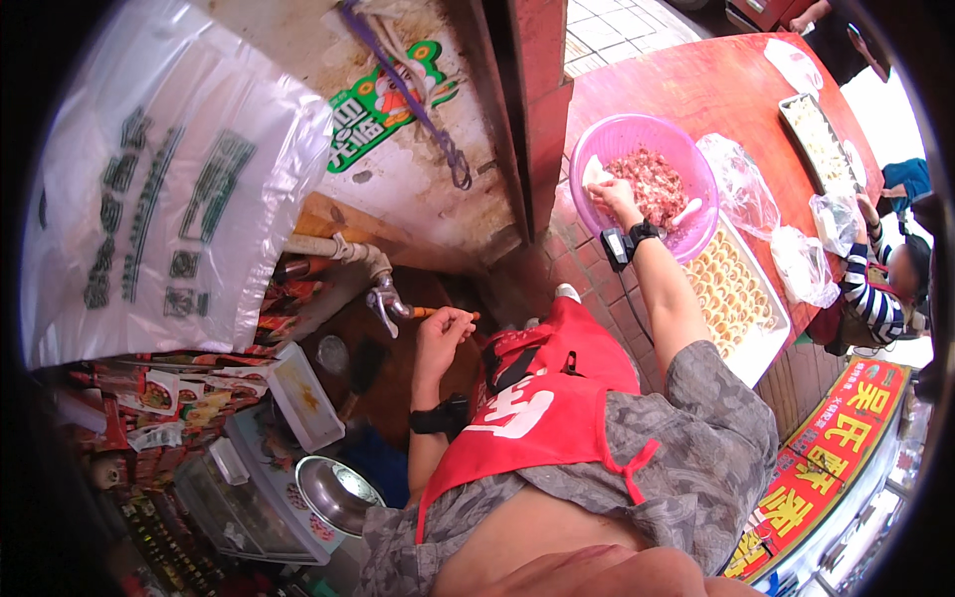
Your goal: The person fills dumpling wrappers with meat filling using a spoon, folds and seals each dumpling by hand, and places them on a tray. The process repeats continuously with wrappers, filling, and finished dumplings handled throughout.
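My right hand [615, 198] reaches into a pink plastic basin [707, 142] on the table, its fingertips at a thin white piece [596, 171] by the raw minced meat [647, 182]. A white utensil [687, 212] leans in the meat at the other side. Partly under the basin is a white tray [776, 328] with rows of small folded dumplings [730, 295]. My left hand [445, 333] hangs with curled fingers beside a metal tap [385, 301] and an orange tube [425, 312]. Whether it touches the tube is unclear.
Clear plastic bags [739, 183] and a narrow filled tray [819, 145] lie on the red table [671, 82]. A person in striped sleeves [869, 295] sits at its far side. A red post [545, 112], hanging printed bags [171, 194] and a steel bowl [336, 489] are nearby.
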{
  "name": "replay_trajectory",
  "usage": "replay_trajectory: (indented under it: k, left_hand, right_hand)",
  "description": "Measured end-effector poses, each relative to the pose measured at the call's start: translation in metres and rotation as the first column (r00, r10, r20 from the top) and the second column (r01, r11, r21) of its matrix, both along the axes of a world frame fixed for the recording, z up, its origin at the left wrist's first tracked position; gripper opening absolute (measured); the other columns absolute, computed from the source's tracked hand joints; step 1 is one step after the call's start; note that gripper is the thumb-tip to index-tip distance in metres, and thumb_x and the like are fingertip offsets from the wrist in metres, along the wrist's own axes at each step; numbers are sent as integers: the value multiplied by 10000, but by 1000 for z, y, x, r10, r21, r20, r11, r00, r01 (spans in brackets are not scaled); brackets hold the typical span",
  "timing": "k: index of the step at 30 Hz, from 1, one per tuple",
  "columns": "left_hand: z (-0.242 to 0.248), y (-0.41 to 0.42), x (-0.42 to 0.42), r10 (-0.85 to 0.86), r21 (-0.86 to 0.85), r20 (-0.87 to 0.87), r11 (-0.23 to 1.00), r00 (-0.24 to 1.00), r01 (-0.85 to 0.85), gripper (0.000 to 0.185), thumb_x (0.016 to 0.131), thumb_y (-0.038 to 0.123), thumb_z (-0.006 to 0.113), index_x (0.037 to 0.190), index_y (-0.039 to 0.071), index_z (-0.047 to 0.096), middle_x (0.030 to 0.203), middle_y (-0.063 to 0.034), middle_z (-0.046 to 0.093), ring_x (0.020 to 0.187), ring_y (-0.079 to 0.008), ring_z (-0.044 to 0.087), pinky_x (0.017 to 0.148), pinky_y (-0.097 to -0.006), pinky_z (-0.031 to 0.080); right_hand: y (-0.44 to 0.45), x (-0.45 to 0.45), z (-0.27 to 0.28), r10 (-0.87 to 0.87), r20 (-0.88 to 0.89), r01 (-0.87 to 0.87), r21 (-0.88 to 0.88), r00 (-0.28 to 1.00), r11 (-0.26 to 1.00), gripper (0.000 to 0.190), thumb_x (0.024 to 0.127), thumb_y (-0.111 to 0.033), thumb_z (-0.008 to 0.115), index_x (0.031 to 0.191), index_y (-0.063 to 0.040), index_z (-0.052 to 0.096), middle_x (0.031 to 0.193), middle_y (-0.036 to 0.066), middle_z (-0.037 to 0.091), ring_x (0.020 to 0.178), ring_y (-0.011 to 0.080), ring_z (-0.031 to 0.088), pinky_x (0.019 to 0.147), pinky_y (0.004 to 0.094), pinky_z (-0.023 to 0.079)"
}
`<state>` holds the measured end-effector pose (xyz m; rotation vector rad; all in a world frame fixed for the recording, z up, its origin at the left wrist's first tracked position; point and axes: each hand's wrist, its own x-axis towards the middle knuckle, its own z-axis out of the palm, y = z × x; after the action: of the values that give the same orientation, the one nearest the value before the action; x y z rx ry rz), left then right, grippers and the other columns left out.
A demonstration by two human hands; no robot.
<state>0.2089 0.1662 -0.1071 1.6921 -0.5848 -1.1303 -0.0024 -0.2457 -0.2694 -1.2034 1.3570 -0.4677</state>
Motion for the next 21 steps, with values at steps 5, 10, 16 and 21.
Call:
replay_trajectory:
  k: [5, 10, 16, 21]
  left_hand:
    - [19, -32, -1, -10, -15, 12, 1000, 1000, 10, 180, 989, 206, 641, 1032, 35, 678, 861, -21, 698, 768, -66, 623, 695, -206, 485]
    - [32, -63, -6, 20, -37, 15, 999, 1000, -20, 157, 983, 183, 649, 1001, 29, 675, 863, -29, 706, 769, -60, 624, 706, -214, 494]
    - [39, -89, -11, -54, -31, 61, 998, 997, 56, 156, 983, 163, 640, 1034, 20, 676, 877, -31, 706, 794, -71, 638, 719, -219, 501]
    - [42, -107, -12, -129, -31, 66, 991, 989, 131, 158, 983, 158, 636, 1040, 17, 677, 877, -27, 705, 794, -70, 639, 714, -221, 500]
  right_hand:
    - [1, 1, 7, 102, -72, -112, -152, 992, 982, 125, 786, -131, 742, 747, -14, 718, 620, 66, 669, 520, 125, 632, 505, 286, 507]
    - [-8, 6, 3, 210, -235, -276, -298, 949, 914, 151, 806, -161, 684, 722, -43, 731, 602, 69, 671, 486, 144, 633, 477, 304, 505]
    - [-17, 9, -12, 223, -376, -402, -508, 899, 762, 209, 813, -197, 630, 713, -47, 734, 605, 90, 679, 572, 171, 685, 559, 311, 536]
    - [-32, -6, 3, 264, -62, -271, -176, 963, 946, 154, 816, -147, 660, 752, -17, 712, 646, 52, 672, 571, 152, 636, 537, 299, 499]
